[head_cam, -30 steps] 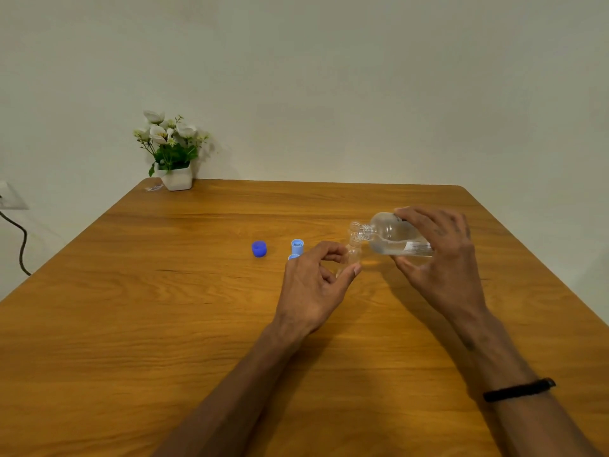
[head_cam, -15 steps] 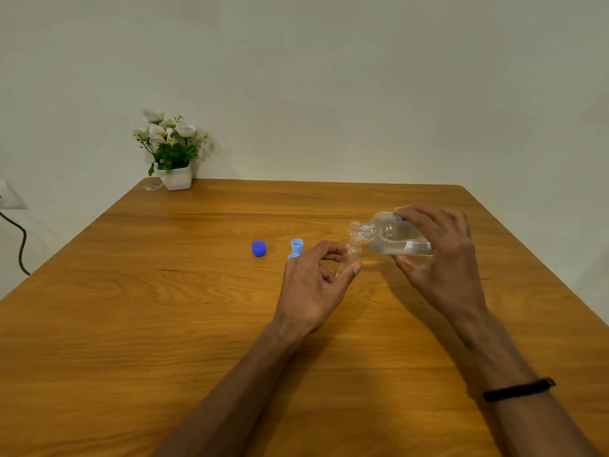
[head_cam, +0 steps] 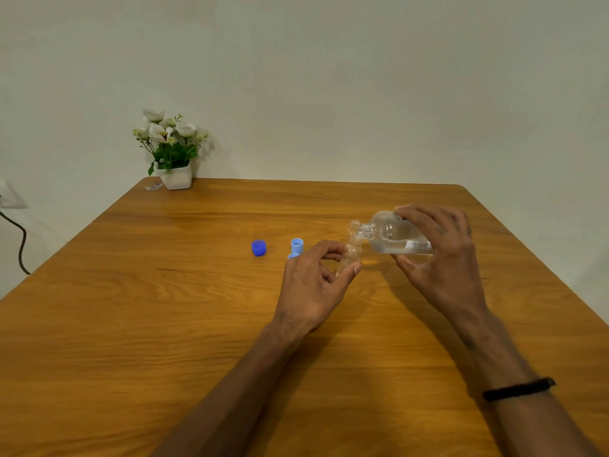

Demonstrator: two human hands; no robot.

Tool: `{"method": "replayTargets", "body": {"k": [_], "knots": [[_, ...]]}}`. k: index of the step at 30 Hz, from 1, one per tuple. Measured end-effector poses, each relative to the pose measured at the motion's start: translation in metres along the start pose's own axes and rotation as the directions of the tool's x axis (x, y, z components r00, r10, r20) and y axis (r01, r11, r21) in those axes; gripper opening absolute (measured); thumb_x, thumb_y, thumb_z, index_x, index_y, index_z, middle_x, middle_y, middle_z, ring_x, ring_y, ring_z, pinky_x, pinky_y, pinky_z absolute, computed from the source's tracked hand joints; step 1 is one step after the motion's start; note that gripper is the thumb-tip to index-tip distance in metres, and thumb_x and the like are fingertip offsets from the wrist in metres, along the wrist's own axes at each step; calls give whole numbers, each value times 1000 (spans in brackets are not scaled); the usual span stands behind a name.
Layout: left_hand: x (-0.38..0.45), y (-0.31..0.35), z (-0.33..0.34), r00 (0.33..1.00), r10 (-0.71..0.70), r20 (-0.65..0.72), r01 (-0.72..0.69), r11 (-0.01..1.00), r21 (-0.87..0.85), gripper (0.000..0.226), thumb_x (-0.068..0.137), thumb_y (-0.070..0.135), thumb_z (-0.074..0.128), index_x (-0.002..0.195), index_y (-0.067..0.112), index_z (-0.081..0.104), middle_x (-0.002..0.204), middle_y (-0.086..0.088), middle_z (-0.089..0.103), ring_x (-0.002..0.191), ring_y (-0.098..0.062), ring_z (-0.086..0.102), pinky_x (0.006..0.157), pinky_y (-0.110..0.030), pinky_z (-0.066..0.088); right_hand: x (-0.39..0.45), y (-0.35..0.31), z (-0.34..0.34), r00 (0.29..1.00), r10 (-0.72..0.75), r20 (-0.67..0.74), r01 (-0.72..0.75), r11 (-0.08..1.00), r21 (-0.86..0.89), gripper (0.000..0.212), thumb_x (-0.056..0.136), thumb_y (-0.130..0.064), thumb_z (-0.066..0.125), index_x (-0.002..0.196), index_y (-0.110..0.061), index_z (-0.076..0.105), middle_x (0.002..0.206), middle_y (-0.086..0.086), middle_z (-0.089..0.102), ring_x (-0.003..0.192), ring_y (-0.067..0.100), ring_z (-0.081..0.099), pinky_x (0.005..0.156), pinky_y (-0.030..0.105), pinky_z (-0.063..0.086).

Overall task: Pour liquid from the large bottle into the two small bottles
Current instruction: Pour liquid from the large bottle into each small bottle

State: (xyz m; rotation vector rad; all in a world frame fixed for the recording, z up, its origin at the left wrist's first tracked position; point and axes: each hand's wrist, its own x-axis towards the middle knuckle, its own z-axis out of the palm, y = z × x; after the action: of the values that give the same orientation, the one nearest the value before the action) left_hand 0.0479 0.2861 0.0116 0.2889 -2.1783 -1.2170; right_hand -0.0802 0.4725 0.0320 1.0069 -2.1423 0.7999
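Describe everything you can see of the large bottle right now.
The large bottle is clear plastic, uncapped, with a threaded neck and a white printed label low on its side. It lies nearly horizontal above the table, neck pointing left over the small bottle's mouth. Clear liquid pools along its lower side. The right hand grips its base end.

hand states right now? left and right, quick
Left hand: closed around the small bottle, steadying it upright.
Right hand: closed on the large bottle, tipped toward the small one's mouth.
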Motion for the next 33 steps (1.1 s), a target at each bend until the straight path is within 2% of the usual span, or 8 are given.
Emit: {"method": "replayTargets", "body": {"k": [20,33], "knots": [[-1,-1,0,1000,0,8,0,1000,-7,38,90,44,79,122,26,71,109,14,75,67,-3,71,59,-20,60,0,-2,-1,1000,-8,-7,8,1000,6,81,68,-8,95,142,-16,64,138,3,64,130,29,48,106,36,39],[-1,0,0,1000,5,6,-5,1000,-5,39,90,43,79,123,26,71,110,15,75,68,-1,71,59,-17,59,-1,-1,0,1000,13,15,-13,999,29,84,68,-12,97,144,-21,62,138,1,63,130,27,48,108,39,41]]}}
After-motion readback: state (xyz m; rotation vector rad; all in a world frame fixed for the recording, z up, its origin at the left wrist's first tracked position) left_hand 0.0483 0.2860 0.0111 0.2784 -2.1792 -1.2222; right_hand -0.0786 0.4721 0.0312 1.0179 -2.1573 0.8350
